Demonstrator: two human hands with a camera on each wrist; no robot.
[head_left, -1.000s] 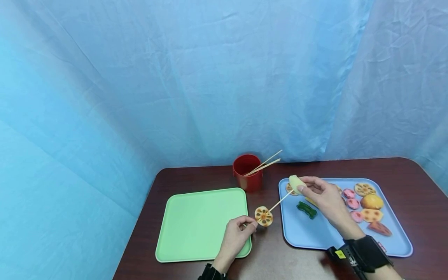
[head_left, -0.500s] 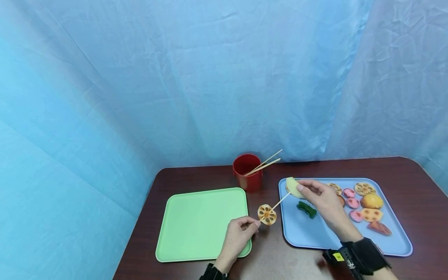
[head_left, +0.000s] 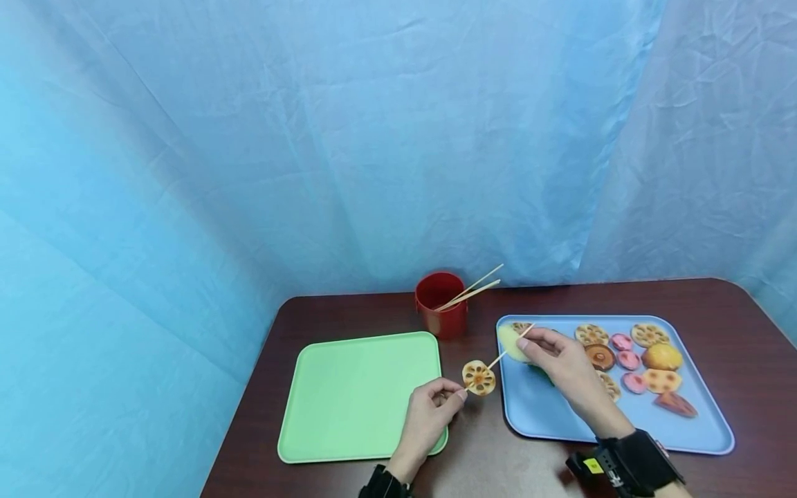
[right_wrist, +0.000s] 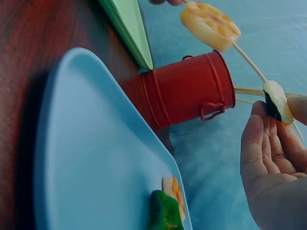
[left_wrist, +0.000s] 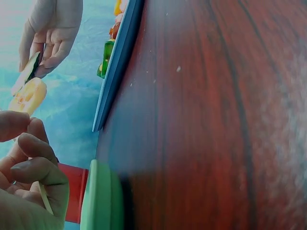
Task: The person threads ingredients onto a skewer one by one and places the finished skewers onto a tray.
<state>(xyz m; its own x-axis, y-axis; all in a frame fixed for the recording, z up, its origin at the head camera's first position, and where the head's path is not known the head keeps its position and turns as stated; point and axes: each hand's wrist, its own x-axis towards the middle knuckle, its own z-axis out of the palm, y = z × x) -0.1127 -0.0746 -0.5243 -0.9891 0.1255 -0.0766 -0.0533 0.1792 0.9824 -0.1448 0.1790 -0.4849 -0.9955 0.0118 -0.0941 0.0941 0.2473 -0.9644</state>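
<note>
My left hand [head_left: 432,413] pinches the lower end of a thin wooden skewer [head_left: 497,361] between thumb and fingers. A lotus root slice [head_left: 479,378] is threaded on it just above those fingertips. Farther up, my right hand [head_left: 563,363] pinches a pale green slice [head_left: 512,342] over the blue tray's left corner. The right wrist view shows this slice [right_wrist: 278,101] has a dark rind on one side, and the skewer's tip sticks out past it. A gap of bare skewer separates the two pieces.
A blue tray [head_left: 535,418] holds more lotus slices, a mushroom [head_left: 600,357], pink rounds [head_left: 628,360], a yellow piece [head_left: 662,357] and a green pepper piece [right_wrist: 165,213]. Left of it lies a green tray [head_left: 361,401]. Behind stands a red bucket [head_left: 445,324] with several skewers [head_left: 476,293].
The pale green slice has slid down the skewer, and the tip now shows beyond it. My right hand has moved left and down; my left hand has shifted slightly right with the lotus slice.
</note>
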